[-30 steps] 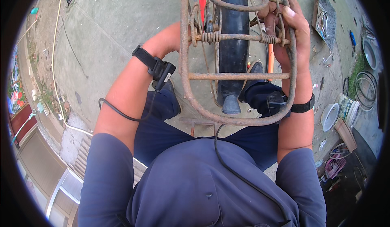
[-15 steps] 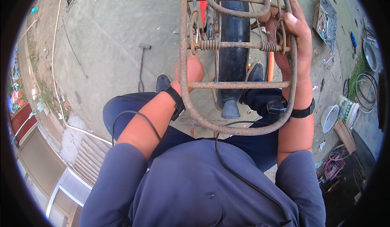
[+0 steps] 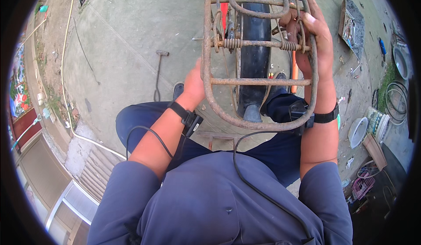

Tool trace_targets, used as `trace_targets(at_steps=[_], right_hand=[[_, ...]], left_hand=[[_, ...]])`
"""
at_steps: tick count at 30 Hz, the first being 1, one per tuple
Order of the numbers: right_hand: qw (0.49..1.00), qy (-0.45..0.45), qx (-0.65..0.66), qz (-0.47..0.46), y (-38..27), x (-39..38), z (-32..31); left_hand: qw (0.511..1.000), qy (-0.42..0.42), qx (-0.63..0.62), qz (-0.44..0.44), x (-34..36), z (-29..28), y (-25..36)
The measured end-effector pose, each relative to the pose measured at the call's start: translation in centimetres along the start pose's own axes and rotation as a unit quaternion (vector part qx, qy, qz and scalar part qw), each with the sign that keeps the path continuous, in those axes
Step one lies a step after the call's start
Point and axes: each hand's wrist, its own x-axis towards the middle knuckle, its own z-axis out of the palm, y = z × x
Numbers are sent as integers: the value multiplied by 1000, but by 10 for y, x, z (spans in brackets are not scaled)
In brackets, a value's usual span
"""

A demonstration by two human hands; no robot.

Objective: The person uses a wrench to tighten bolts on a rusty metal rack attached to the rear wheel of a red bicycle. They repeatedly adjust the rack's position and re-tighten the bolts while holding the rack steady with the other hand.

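Note:
A rusty bicycle rear rack fills the upper middle, above a black-tyred rear wheel with a mudguard flap below it. My right hand grips the rack's right rail, its thumb over the tube and other fingers curled inward beneath it, beside a coil spring. On the rack's left side, my left hand is lower, at or just behind the left rail. Its fingertips are hidden, so I cannot see what it touches. A red frame tube and an orange bar show through the rack.
A T-shaped tool lies on the ground at left. A metal tray of small parts, a blue-handled tool, a white basin and coiled hoses are at right. A pale hose runs along the left.
My left hand has moved up and left, out from under the rack, beside its left rail. The rack appears slightly higher and shifted right at its left side. My right hand stays at the right rail.

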Motion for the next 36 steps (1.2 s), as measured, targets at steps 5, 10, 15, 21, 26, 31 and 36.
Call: trace_targets(at_steps=[5,10,15,21,26,31,36], right_hand=[[1000,-16,11,23,-9,-4,2],[1000,15,20,5,0,1,4],[1000,-14,14,13,4,1,-6],[1000,2,26,-7,6,-1,-5],[999,-11,32,-5,7,1,-4],[999,-20,39,-15,2,0,5],[999,17,43,-7,-6,3,19]], left_hand=[[996,-70,5,60,25,-26,21],[982,-125,102,96,34,-47,50],[983,-162,76,45,30,-59,83],[982,-184,30,18,37,-72,107],[975,-173,108,83,59,-65,106],[920,-80,315,219,56,-38,85],[962,-11,254,97,21,7,41]])
